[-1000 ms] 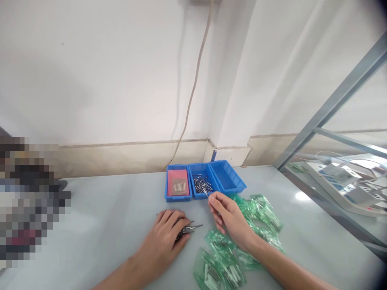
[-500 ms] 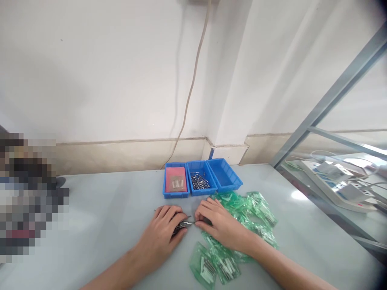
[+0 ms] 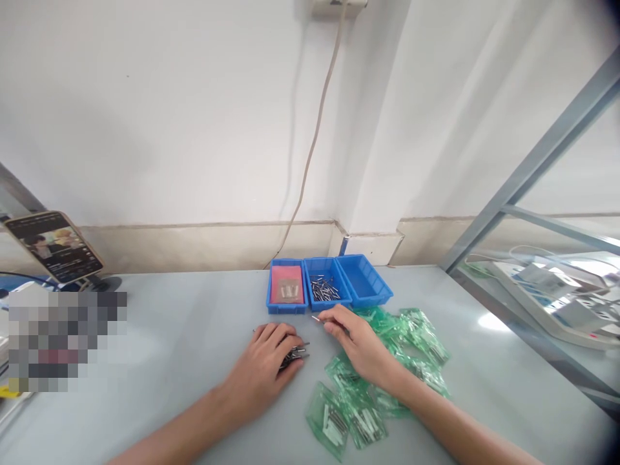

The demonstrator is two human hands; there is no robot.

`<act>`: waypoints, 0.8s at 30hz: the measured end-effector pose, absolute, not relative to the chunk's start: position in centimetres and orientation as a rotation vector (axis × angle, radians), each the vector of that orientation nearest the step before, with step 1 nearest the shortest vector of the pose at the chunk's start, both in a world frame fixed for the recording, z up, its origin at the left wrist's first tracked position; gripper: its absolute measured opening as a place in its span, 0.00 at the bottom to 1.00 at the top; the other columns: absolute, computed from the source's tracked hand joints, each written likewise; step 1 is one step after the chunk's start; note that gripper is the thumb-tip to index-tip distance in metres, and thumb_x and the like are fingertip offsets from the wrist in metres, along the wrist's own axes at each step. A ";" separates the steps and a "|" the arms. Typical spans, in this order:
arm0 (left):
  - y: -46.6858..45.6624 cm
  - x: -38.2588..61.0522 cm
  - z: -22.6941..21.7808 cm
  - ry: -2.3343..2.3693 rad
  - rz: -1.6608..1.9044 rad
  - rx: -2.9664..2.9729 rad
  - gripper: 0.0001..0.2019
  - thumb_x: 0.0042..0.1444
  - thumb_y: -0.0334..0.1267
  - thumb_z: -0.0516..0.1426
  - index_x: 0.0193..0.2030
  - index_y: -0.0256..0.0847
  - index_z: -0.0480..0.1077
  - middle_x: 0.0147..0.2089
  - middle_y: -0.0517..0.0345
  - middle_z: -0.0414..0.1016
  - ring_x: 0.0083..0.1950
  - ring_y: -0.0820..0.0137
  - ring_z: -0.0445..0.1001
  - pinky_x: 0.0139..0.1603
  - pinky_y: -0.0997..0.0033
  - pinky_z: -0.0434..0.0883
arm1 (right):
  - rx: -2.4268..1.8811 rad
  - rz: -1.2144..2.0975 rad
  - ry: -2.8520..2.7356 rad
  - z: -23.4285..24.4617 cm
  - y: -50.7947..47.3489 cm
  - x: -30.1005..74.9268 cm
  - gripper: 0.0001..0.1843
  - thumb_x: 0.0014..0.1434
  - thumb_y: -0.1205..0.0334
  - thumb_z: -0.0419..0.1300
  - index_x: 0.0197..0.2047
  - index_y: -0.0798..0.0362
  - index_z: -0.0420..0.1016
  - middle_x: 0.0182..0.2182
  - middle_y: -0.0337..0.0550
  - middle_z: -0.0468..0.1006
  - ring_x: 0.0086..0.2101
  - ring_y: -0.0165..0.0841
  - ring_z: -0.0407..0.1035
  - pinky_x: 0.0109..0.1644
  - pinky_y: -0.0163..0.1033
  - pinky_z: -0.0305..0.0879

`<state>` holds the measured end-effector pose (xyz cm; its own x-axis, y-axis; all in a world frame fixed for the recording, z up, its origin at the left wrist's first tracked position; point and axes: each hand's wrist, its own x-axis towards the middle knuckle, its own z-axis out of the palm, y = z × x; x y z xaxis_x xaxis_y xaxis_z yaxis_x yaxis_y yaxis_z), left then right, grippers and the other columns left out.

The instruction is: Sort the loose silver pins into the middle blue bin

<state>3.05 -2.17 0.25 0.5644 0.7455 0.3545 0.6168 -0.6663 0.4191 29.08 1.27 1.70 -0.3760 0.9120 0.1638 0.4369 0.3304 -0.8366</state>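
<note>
My left hand (image 3: pixel 261 368) curls over a bunch of thin metal pins (image 3: pixel 294 355) on the table, their ends sticking out between thumb and fingers. My right hand (image 3: pixel 361 345) is closed in a pinch on one small metal pin (image 3: pixel 316 318), its tip pointing left. It hovers just in front of the middle blue bin (image 3: pixel 329 307), which holds many loose metal pins (image 3: pixel 323 289). Under and beside my right forearm lie several green plastic bags (image 3: pixel 327 423) with metal pins and white pieces inside.
The left blue bin (image 3: pixel 287 310) contains a pink packet (image 3: pixel 285 274) with a small clear bag on it. A right blue bin (image 3: pixel 365 278) stands alongside. A phone on a stand (image 3: pixel 55 245) is at far left. A metal frame (image 3: pixel 523 174) and power strip (image 3: pixel 542 310) are at right.
My right hand has moved from beside the left hand's bunch up towards the bins, carrying one metal pin. The left hand stays on its bunch. The view has shifted slightly left.
</note>
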 end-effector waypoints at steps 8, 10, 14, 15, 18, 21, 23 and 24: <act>-2.1 3.1 0.0 1.124 0.759 2.558 0.07 0.74 0.33 0.59 0.56 0.43 0.72 0.56 0.53 0.76 0.57 0.58 0.73 0.58 0.55 0.68 | -1.144 0.964 -1.872 3.7 1.3 28.2 0.04 0.73 0.58 0.61 0.45 0.47 0.77 0.39 0.40 0.76 0.40 0.37 0.70 0.45 0.42 0.66; -2.1 3.1 0.0 1.137 0.748 2.560 0.07 0.73 0.34 0.60 0.55 0.44 0.72 0.55 0.54 0.76 0.56 0.58 0.73 0.59 0.54 0.67 | -1.120 0.915 -1.899 3.6 1.4 27.9 0.03 0.71 0.61 0.63 0.42 0.47 0.77 0.38 0.39 0.74 0.38 0.36 0.69 0.44 0.41 0.65; -2.1 3.2 0.2 1.146 0.726 2.547 0.07 0.73 0.34 0.60 0.55 0.45 0.73 0.55 0.54 0.77 0.56 0.58 0.73 0.59 0.54 0.67 | -1.049 0.918 -1.888 2.4 1.3 27.5 0.04 0.71 0.60 0.64 0.42 0.48 0.76 0.37 0.39 0.73 0.37 0.36 0.68 0.43 0.41 0.65; -2.1 3.2 0.3 1.142 0.723 2.541 0.08 0.73 0.34 0.60 0.56 0.45 0.72 0.55 0.55 0.77 0.56 0.59 0.73 0.59 0.55 0.67 | -1.040 0.934 -1.860 2.1 1.3 27.5 0.04 0.72 0.58 0.63 0.43 0.47 0.76 0.37 0.39 0.73 0.36 0.36 0.68 0.43 0.41 0.65; -2.1 3.2 0.3 1.131 0.717 2.531 0.08 0.73 0.34 0.61 0.56 0.45 0.72 0.56 0.55 0.76 0.56 0.59 0.73 0.58 0.56 0.67 | -1.067 1.049 -1.793 1.4 1.3 27.8 0.12 0.77 0.51 0.57 0.45 0.47 0.77 0.36 0.40 0.75 0.34 0.35 0.67 0.40 0.40 0.65; -2.0 3.1 0.2 1.134 0.713 2.526 0.08 0.73 0.33 0.60 0.56 0.45 0.72 0.56 0.55 0.76 0.57 0.59 0.73 0.58 0.56 0.66 | -1.069 1.183 -1.675 0.9 1.6 28.4 0.18 0.78 0.45 0.54 0.47 0.48 0.77 0.36 0.40 0.75 0.29 0.33 0.65 0.34 0.39 0.62; -2.0 3.1 0.1 1.132 0.705 2.526 0.08 0.73 0.33 0.60 0.56 0.45 0.72 0.57 0.55 0.76 0.56 0.59 0.72 0.58 0.55 0.66 | -1.055 1.211 -1.606 0.8 1.8 28.6 0.19 0.77 0.43 0.55 0.48 0.49 0.77 0.36 0.40 0.75 0.28 0.32 0.64 0.32 0.39 0.62; -2.0 3.1 0.1 1.131 0.700 2.527 0.08 0.73 0.33 0.60 0.56 0.45 0.71 0.56 0.55 0.76 0.56 0.59 0.72 0.58 0.55 0.66 | -1.047 1.210 -1.582 0.8 1.9 28.7 0.20 0.76 0.42 0.55 0.49 0.49 0.77 0.36 0.40 0.75 0.28 0.32 0.65 0.32 0.39 0.63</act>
